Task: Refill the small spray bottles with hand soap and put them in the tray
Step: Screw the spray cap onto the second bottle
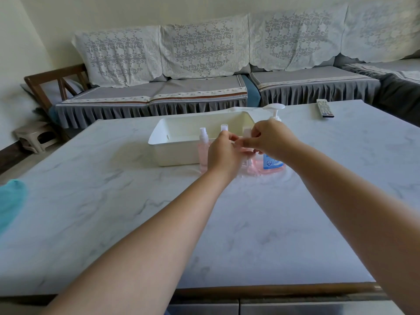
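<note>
A white rectangular tray [175, 153] stands on the marble table with nothing showing inside it. In front of it stands a small pink spray bottle [203, 146] with a clear cap, and the top of a second small bottle [224, 127] shows above my left hand [223, 154]. My left hand is wrapped around a small bottle that it mostly hides. My right hand [273, 138] pinches a small white cap or spray top [247, 133] just above that bottle. Behind my right hand stands the pink hand soap pump bottle [273, 163] with a blue label and white pump.
A remote control [325, 107] lies at the table's far right. A teal cloth [11, 201] lies at the left edge. Behind the table runs a grey sofa [181, 92] with lace covers, and a small stool [34, 137] sits on the floor at left.
</note>
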